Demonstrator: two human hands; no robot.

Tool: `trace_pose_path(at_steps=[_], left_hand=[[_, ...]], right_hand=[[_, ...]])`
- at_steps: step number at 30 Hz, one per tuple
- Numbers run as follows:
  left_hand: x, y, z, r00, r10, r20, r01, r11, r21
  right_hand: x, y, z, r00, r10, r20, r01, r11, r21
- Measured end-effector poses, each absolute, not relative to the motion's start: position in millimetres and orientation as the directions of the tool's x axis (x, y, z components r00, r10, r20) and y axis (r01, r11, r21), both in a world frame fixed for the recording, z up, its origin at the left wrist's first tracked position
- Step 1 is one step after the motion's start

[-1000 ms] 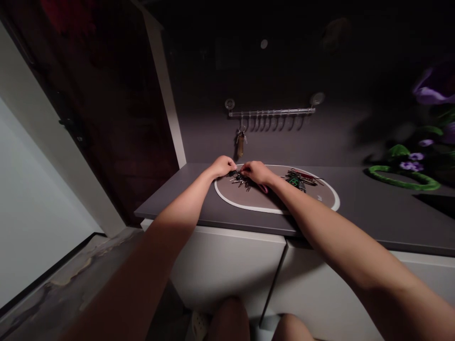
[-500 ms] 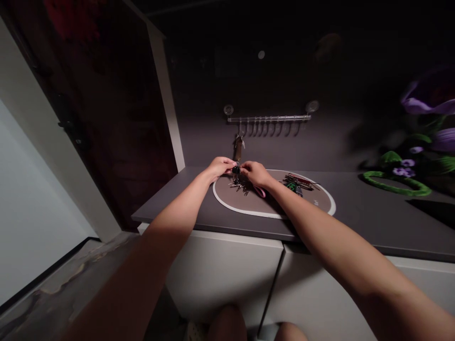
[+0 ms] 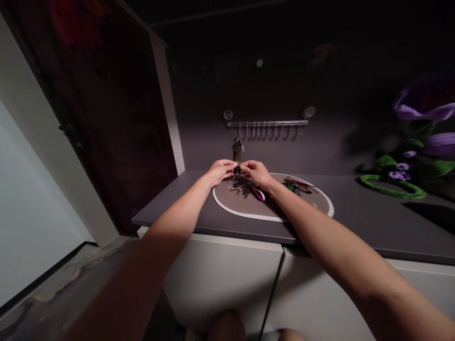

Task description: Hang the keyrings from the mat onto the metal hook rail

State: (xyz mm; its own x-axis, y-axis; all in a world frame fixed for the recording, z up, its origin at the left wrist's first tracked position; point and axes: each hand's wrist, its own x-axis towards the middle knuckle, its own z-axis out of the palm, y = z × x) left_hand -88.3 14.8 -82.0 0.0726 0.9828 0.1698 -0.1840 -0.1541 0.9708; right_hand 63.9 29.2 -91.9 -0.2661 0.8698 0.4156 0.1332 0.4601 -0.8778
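Between my fingertips, just above the mat, is a small bunch of keys (image 3: 237, 170) with dark heads. My left hand (image 3: 221, 171) pinches it from the left, my right hand (image 3: 257, 172) from the right. Finer detail of the bunch is too small to make out. Below lie loose silver keys (image 3: 243, 190) and a pink strap (image 3: 260, 193) on the oval brown mat (image 3: 245, 210) with its white rim. Partly behind my right forearm rests a pile of more keys (image 3: 298, 184), some with red and green parts. A brown key holder (image 3: 238, 149) hangs behind my hands.
A clear rail with several hooks (image 3: 268, 123) is fixed to the dark wall. Purple flowers (image 3: 400, 173) and a green ring (image 3: 393, 186) stand on the counter (image 3: 377, 227) at the right. White cabinet doors (image 3: 227, 274) are below; a dark door (image 3: 117, 118) is left.
The view has tilted slightly, so the rail and counter sit a little lower. Both hands stay together at the bunch of keys, which has turned a little between the fingers.
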Motion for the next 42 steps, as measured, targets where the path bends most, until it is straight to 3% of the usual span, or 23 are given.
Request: trace_pose_path(at_steps=[17, 29, 34, 42], left_hand=[[-84, 17, -85, 0.087, 0.980, 0.181, -0.209, -0.160, 0.965], [-84, 19, -87, 0.074, 0.957, 0.280, -0.167, -0.265, 0.950], [-84, 20, -89, -0.011, 0.950, 0.314, -0.070, -0.314, 0.947], [-80, 15, -88, -0.097, 0.961, 0.260, 0.080, -0.252, 0.964]], right_hand=[[64, 24, -90, -0.228, 0.887, 0.401, 0.042, 0.421, -0.906], [66, 30, -90, -0.244, 0.841, 0.484, 0.046, 0.508, -0.860], [67, 31, -87, -0.167, 0.848, 0.503, 0.048, 0.517, -0.855], [69, 47, -61, 0.027, 0.871, 0.491, 0.002, 0.491, -0.871]])
